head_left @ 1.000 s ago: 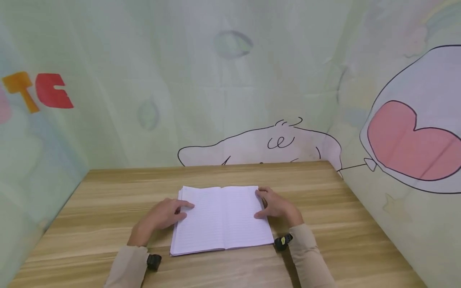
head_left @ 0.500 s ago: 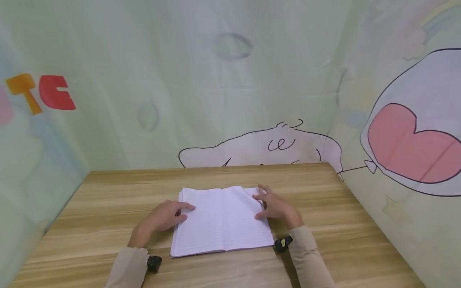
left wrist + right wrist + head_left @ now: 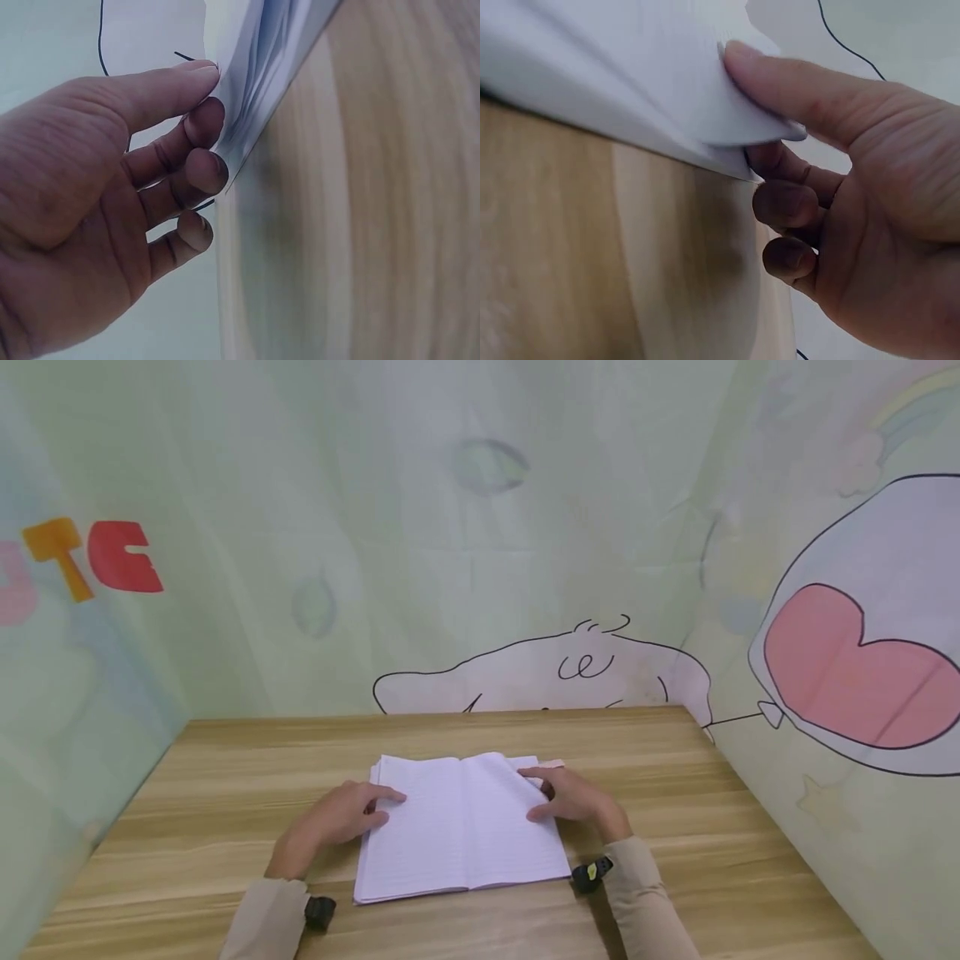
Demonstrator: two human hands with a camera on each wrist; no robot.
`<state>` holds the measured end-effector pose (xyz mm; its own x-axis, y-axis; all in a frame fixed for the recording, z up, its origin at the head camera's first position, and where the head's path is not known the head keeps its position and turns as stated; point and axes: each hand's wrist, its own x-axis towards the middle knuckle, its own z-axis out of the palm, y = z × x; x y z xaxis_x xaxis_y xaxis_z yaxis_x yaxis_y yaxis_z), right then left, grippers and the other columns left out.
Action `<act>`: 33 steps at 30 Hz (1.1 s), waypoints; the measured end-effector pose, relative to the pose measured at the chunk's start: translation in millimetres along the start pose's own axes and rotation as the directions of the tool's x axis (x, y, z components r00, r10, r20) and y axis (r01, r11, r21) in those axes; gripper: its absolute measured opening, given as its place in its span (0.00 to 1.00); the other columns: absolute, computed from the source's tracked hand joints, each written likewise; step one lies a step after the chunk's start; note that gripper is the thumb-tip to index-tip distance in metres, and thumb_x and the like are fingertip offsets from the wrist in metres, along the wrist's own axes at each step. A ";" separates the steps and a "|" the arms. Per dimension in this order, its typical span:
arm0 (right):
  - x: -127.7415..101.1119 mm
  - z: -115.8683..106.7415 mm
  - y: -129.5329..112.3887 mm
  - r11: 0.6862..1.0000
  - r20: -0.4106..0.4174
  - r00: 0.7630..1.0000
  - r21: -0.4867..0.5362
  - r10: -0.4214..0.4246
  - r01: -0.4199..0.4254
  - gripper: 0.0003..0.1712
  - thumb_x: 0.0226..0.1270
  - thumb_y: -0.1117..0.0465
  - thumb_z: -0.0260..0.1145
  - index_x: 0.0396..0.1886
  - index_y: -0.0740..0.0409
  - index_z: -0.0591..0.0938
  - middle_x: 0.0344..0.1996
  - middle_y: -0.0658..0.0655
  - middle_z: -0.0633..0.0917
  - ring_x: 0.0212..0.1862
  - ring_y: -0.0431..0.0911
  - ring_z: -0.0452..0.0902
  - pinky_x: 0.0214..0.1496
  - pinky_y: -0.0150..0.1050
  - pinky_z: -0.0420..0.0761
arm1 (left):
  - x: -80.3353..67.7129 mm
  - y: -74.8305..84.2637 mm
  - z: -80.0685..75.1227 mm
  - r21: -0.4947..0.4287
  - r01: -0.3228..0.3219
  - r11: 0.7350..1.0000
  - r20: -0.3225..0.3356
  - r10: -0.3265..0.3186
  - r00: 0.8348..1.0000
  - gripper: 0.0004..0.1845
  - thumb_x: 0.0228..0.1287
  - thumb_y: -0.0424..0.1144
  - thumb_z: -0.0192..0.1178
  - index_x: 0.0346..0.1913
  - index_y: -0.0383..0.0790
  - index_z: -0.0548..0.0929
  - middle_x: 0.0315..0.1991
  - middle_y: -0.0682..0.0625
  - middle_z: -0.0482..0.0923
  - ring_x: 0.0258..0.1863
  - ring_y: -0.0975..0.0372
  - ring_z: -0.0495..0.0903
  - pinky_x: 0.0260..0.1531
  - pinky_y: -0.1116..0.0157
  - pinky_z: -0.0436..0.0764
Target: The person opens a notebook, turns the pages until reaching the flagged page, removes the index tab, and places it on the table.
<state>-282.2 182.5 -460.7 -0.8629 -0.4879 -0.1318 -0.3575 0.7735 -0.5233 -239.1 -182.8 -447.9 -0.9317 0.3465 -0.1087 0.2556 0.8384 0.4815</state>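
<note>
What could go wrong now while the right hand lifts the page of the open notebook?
The right hand pinches the page's edge, already bent over the fingers; a hard pull might crease or tear it. It may also catch several sheets. The left hand only rests on the notebook, so this could slide on the table.

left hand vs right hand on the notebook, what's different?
The left hand rests at the notebook's left edge, where the pages lie flat; the right hand pinches a page at the right edge, lifting its corner. In the wrist views, left fingers touch the page edges; right thumb presses on top. Both touch paper.
</note>
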 end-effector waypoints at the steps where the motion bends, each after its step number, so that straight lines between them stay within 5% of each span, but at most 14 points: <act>1: 0.4 0.1 -0.1 1.000 0.000 1.000 0.012 0.001 -0.001 0.41 0.47 0.48 0.69 0.63 0.41 0.65 0.35 0.50 0.76 0.36 0.43 0.69 0.37 0.38 0.71 | -0.9 -0.5 -0.4 0.000 0.001 1.000 -0.001 -0.001 1.000 0.16 0.56 0.39 0.60 0.49 0.54 0.80 0.21 0.53 0.66 0.22 0.63 0.64 0.23 0.67 0.63; 9: -1.5 -8.5 -5.0 0.989 -0.076 0.995 0.127 -0.060 0.069 0.40 0.49 0.49 0.69 0.63 0.42 0.64 0.26 0.53 0.70 0.29 0.44 0.65 0.27 0.35 0.66 | -4.4 -2.6 -2.7 -0.013 -0.033 0.999 -0.018 0.033 0.999 0.18 0.54 0.40 0.62 0.50 0.51 0.79 0.21 0.55 0.67 0.22 0.64 0.65 0.22 0.69 0.64; 15: -0.6 -16.3 -9.9 0.961 -0.165 0.983 0.245 -0.085 0.124 0.38 0.55 0.54 0.66 0.65 0.45 0.61 0.26 0.54 0.73 0.29 0.44 0.67 0.30 0.35 0.69 | -2.2 -1.6 -2.8 -0.005 -0.068 0.998 -0.059 0.068 0.996 0.19 0.52 0.42 0.63 0.50 0.52 0.79 0.26 0.55 0.66 0.26 0.64 0.65 0.24 0.69 0.65; 24: 0.6 -19.8 -17.9 0.760 -0.085 0.992 0.638 -0.090 0.124 0.46 0.61 0.60 0.59 0.69 0.47 0.41 0.40 0.62 0.81 0.36 0.50 0.80 0.39 0.42 0.76 | 0.2 0.2 -1.8 0.047 -0.077 0.996 -0.130 0.083 0.988 0.19 0.50 0.44 0.65 0.48 0.52 0.80 0.37 0.51 0.68 0.31 0.62 0.67 0.28 0.66 0.67; 29: -1.6 -24.6 -28.7 0.769 -0.107 0.993 0.630 -0.048 0.105 0.42 0.62 0.61 0.58 0.69 0.56 0.45 0.41 0.62 0.82 0.35 0.45 0.78 0.39 0.39 0.75 | 0.1 -0.1 -2.1 0.049 -0.089 0.995 -0.127 0.094 0.987 0.19 0.50 0.42 0.65 0.48 0.51 0.80 0.40 0.50 0.70 0.34 0.61 0.69 0.31 0.65 0.68; 33: -6.5 -30.0 -43.1 0.765 -0.087 0.996 0.641 -0.009 0.063 0.30 0.64 0.62 0.56 0.62 0.71 0.60 0.36 0.63 0.82 0.32 0.44 0.77 0.40 0.41 0.74 | -0.1 0.5 -2.5 0.050 -0.091 0.995 -0.107 0.096 0.990 0.18 0.51 0.42 0.64 0.48 0.50 0.80 0.37 0.53 0.72 0.34 0.62 0.69 0.33 0.64 0.69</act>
<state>-271.9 164.5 -412.0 -0.8875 -0.4578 -0.0529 -0.0992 0.3019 -0.9482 -239.6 -183.5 -445.4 -0.9252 0.3782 0.0310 0.3515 0.8234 0.4456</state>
